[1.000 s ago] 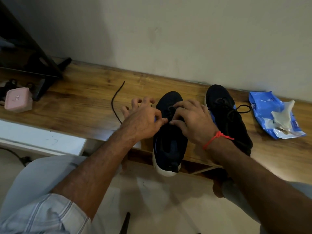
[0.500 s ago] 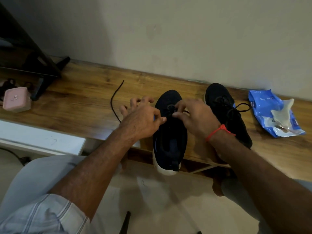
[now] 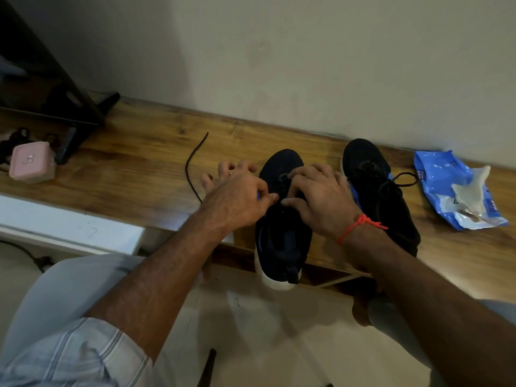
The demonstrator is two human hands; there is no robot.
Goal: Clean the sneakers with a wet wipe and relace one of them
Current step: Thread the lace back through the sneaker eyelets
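Both hands [image 3: 240, 198] [image 3: 321, 201] on the left sneaker's [image 3: 282, 230] lace eyelets.

The 2 sneakers, the near one [image 3: 282, 219] and the far one [image 3: 377, 191], look like matt dark knit cloth, the near one on a smooth white sole, standing on a wooden bench [image 3: 139, 163] with a slight sheen beside a glossy blue plastic wipes pack [image 3: 441, 177] and a matt black cord lace [image 3: 195, 160].

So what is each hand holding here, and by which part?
Both hands work at the lace area of the left sneaker. The left hand pinches something at its lace edge, the right hand curls over the eyelets; whether either grips the lace itself cannot be told.
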